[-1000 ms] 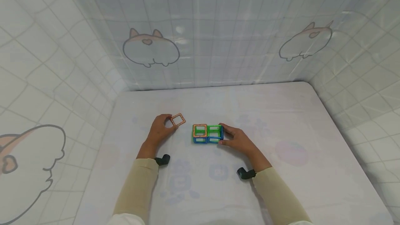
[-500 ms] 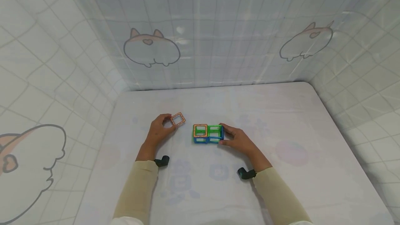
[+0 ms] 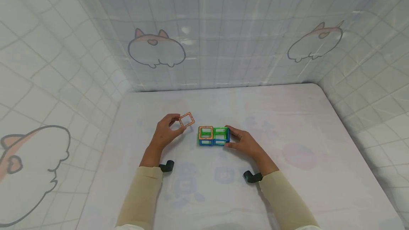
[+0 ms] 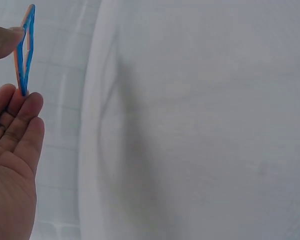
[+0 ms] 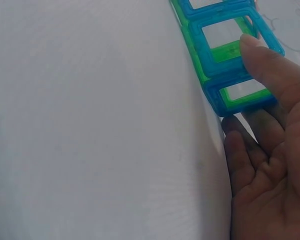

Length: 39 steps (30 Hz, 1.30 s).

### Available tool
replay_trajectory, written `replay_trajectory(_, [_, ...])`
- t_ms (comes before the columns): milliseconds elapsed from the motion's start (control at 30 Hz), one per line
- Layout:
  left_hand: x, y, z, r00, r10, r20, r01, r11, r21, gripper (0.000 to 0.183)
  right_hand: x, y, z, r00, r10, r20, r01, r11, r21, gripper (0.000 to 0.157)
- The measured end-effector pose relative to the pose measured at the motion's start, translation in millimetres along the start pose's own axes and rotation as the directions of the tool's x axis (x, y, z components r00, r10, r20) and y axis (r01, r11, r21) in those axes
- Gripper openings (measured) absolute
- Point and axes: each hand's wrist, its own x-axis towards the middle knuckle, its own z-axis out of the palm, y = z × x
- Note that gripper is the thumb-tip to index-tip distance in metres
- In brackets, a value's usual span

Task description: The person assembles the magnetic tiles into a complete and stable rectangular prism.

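Note:
My left hand (image 3: 163, 133) pinches a square magnetic tile (image 3: 192, 117) between thumb and fingers, at its left edge. Orange faces the head camera, while the left wrist view shows the tile (image 4: 31, 45) nearly edge-on with a blue side. Just right of it sits a block of joined magnetic tiles (image 3: 213, 137), two cubes wide. Its left cube carries an orange tile (image 3: 206, 138) on top; the right cube's top is uncovered. My right hand (image 3: 245, 144) grips the block's right end, its thumb (image 5: 260, 55) on a blue front tile in the right wrist view and its other fingers behind.
The block stands on a table with a pale printed cloth (image 3: 223, 194). Tiled-pattern curtains with cartoon animal outlines (image 3: 156, 50) close off the back and both sides. A small black device (image 3: 252, 177) is strapped to each wrist.
My left hand has carried the orange tile slightly right and toward the back, nearer the block. The right hand keeps its grip and the block stays put.

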Motion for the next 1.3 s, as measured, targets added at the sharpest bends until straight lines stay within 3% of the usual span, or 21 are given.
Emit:
replay_trajectory(300, [-1.3,21.0,-3.9,0.995,0.078,0.056,-0.076,0.997,-0.026,0.062,0,1,0.1,1.0,-0.006,0.0,0.006,1.0,0.011,0.085])
replay_trajectory(500, [-4.3,39.8,0.9,0.986,0.142,0.091,-0.142,0.99,-0.01,0.058,0,0,0.0,1.0,-0.007,0.002,0.007,1.0,0.004,0.086])
replay_trajectory(833, [-6.5,61.8,25.5,0.939,0.285,0.194,-0.289,0.957,-0.007,0.058,-1,-2,0.6,1.0,0.005,-0.005,-0.005,1.0,-0.016,0.087])
replay_trajectory(1000, [-7.0,67.9,37.2,0.935,0.281,0.215,-0.288,0.958,0.004,0.058,-1,-2,1.6,1.0,0.007,-0.012,-0.008,0.997,-0.073,0.088])
replay_trajectory(1300, [-5.1,74.8,49.6,0.926,0.287,0.246,-0.301,0.954,0.017,0.058,-3,-2,0.6,1.0,-0.001,-0.015,-0.001,0.997,-0.078,0.085])
